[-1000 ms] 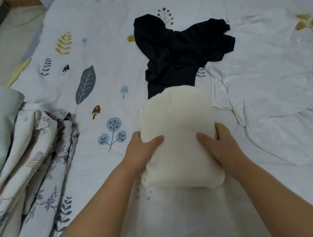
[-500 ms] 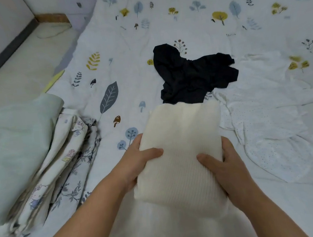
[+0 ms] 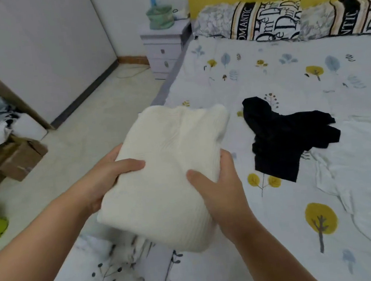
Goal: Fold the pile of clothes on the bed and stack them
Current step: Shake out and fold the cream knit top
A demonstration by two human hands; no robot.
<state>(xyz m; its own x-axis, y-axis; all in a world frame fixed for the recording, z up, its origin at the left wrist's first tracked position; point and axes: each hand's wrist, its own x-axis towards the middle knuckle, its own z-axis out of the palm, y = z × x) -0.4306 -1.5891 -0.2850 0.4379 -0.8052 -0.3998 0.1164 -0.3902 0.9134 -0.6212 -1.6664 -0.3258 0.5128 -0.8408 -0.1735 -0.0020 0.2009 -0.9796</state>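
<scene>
A folded cream knit sweater [image 3: 171, 164] is lifted off the bed, held between both hands. My left hand [image 3: 110, 173] grips its left edge, thumb on top. My right hand [image 3: 218, 182] grips its right edge, thumb on top and fingers underneath. An unfolded black garment [image 3: 287, 138] lies spread on the leaf-patterned bedsheet [image 3: 326, 228] to the right of the sweater. A white garment [image 3: 366, 167] lies crumpled at the far right, hard to tell from the sheet. White patterned fabric [image 3: 128, 256] shows under the sweater at the bed's near edge.
Two patterned pillows [image 3: 282, 22] line the head of the bed against a yellow wall. A white nightstand [image 3: 163, 48] with a green bag stands at the bed's far left corner. Cardboard boxes [image 3: 15, 162] and piled fabric sit on the floor at left.
Both hands have lifted the folded sweater off the bed and carried it up and leftwards. My view has swung up and left, so the folded pile at left is out of frame.
</scene>
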